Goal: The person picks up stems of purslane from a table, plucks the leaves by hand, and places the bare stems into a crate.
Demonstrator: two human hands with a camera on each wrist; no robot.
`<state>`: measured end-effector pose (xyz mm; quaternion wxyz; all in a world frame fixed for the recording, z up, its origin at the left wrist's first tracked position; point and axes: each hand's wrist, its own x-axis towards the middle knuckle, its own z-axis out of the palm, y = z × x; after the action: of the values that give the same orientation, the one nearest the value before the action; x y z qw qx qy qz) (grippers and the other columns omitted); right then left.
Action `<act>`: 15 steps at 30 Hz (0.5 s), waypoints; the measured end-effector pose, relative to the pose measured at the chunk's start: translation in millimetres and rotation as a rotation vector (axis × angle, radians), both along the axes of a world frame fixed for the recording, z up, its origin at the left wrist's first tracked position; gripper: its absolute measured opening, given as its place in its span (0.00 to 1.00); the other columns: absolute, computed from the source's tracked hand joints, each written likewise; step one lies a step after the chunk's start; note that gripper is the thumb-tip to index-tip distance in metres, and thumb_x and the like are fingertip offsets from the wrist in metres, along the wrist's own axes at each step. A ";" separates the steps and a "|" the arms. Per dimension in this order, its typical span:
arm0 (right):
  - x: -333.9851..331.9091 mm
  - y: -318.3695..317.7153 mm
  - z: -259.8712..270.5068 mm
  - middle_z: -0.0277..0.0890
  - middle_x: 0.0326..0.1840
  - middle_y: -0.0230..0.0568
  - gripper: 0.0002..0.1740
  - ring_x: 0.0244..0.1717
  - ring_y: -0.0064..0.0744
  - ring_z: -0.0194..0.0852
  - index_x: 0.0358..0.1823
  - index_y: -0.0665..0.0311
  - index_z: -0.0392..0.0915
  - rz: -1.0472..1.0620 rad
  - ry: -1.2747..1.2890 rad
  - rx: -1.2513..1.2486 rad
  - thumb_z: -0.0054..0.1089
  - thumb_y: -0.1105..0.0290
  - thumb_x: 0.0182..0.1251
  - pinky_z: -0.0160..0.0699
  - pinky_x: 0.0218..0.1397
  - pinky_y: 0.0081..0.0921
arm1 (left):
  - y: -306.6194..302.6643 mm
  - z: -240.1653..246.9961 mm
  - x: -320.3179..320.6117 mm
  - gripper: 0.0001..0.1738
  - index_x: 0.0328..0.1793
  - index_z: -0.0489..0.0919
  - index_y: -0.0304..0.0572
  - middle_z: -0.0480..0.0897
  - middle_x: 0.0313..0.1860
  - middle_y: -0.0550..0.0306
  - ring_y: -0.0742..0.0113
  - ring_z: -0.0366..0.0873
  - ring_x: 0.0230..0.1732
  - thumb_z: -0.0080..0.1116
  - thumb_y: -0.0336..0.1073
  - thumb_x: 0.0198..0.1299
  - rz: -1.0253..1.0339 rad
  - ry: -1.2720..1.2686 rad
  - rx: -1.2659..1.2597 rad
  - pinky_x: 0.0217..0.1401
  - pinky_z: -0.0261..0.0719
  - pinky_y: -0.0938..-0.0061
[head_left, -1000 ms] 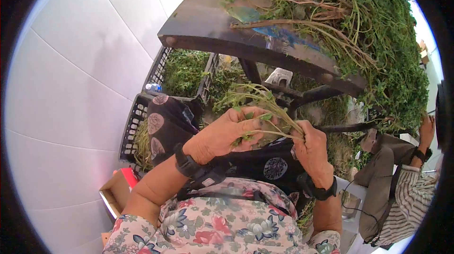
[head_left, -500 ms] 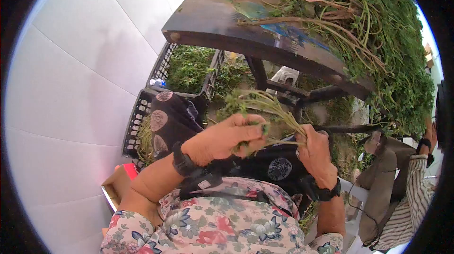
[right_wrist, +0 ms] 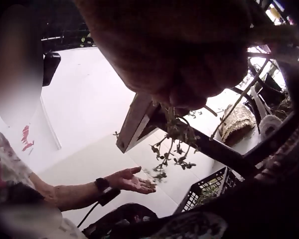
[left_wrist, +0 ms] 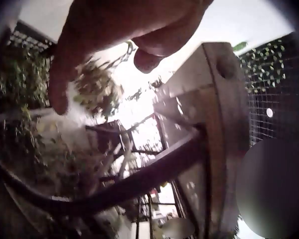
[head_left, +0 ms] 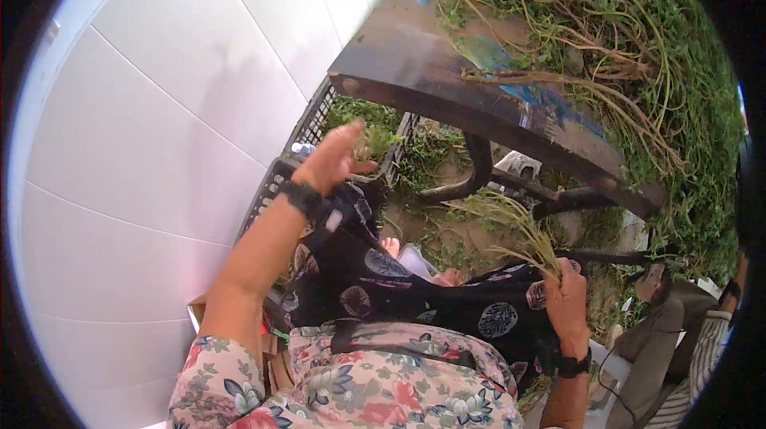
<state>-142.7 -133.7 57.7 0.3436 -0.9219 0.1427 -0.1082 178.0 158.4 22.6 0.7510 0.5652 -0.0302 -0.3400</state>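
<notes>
My left hand (head_left: 335, 159) reaches out over the black crate (head_left: 317, 114) of cut greens, its fingers extended. A blurred leafy sprig (head_left: 377, 142) shows just beside those fingers. From the right wrist view, the same left hand (right_wrist: 132, 181) appears palm up with spread fingers, bits of green at their tips. Above the lap, my right hand (head_left: 568, 305) grips a small bunch of green stems (head_left: 515, 225) by one end, the leafy ends pointing away toward the table. In the right wrist view, leaves (right_wrist: 172, 154) hang below the curled fingers.
A dark table (head_left: 447, 82) stands ahead, heaped at right with leafy plants (head_left: 638, 54). Its metal legs (head_left: 479, 162) rise from a floor strewn with greens. A second crate (head_left: 263, 189) sits by the left knee. A white wall (head_left: 159, 150) runs along the left; another person's knee (head_left: 662, 325) is at right.
My left hand has left the bunch and swung forward and left to the crate, its fingers straightening. The right hand keeps the stems, now lower and farther right in view. The head view has shifted.
</notes>
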 end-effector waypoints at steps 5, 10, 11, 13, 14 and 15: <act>16.3 14.8 22.5 0.72 0.24 0.54 0.09 0.28 0.55 0.72 0.39 0.67 0.71 -0.038 0.085 0.112 0.50 0.68 0.61 0.68 0.29 0.35 | -8.0 3.9 4.2 0.25 0.60 0.67 0.39 0.78 0.47 0.51 0.59 0.77 0.48 0.49 0.48 0.63 0.320 -0.118 0.306 0.50 0.75 0.62; 27.7 20.7 26.0 0.72 0.26 0.56 0.10 0.28 0.55 0.72 0.40 0.67 0.71 -0.057 0.069 0.109 0.50 0.70 0.60 0.68 0.30 0.36 | -17.1 49.9 -81.6 0.22 0.57 0.71 0.34 0.79 0.47 0.51 0.61 0.76 0.48 0.50 0.42 0.62 -0.707 -0.686 0.173 0.52 0.72 0.71; 30.8 23.8 25.7 0.72 0.26 0.56 0.10 0.29 0.55 0.73 0.40 0.67 0.71 -0.038 0.028 0.115 0.51 0.70 0.60 0.69 0.30 0.37 | -23.0 53.4 -100.0 0.22 0.57 0.70 0.32 0.79 0.47 0.51 0.63 0.76 0.49 0.49 0.41 0.62 -0.863 -0.788 0.217 0.53 0.72 0.72; 39.5 31.5 20.5 0.72 0.27 0.56 0.10 0.30 0.55 0.73 0.40 0.67 0.70 0.007 -0.054 0.123 0.51 0.70 0.60 0.70 0.31 0.40 | -42.7 50.5 -145.9 0.25 0.62 0.65 0.32 0.76 0.51 0.50 0.65 0.73 0.52 0.48 0.40 0.63 -0.831 -0.522 0.195 0.56 0.70 0.72; 44.7 37.9 22.2 0.73 0.27 0.55 0.10 0.31 0.55 0.74 0.40 0.66 0.70 0.029 -0.068 0.099 0.52 0.70 0.59 0.70 0.31 0.41 | -54.5 47.7 -162.4 0.27 0.65 0.62 0.32 0.75 0.54 0.50 0.66 0.72 0.54 0.47 0.41 0.64 -0.774 -0.500 0.145 0.59 0.68 0.71; 50.6 46.0 24.6 0.73 0.27 0.55 0.10 0.31 0.55 0.74 0.40 0.66 0.70 0.053 -0.080 0.075 0.53 0.70 0.58 0.70 0.31 0.42 | -67.0 44.0 -174.1 0.28 0.66 0.60 0.33 0.74 0.55 0.50 0.66 0.71 0.56 0.47 0.41 0.64 -0.655 -0.489 0.055 0.60 0.67 0.71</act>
<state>-92.0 -87.6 82.3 0.3862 -0.9067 0.1084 -0.1306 3.8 91.4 66.5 0.5583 0.6098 -0.3769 -0.4176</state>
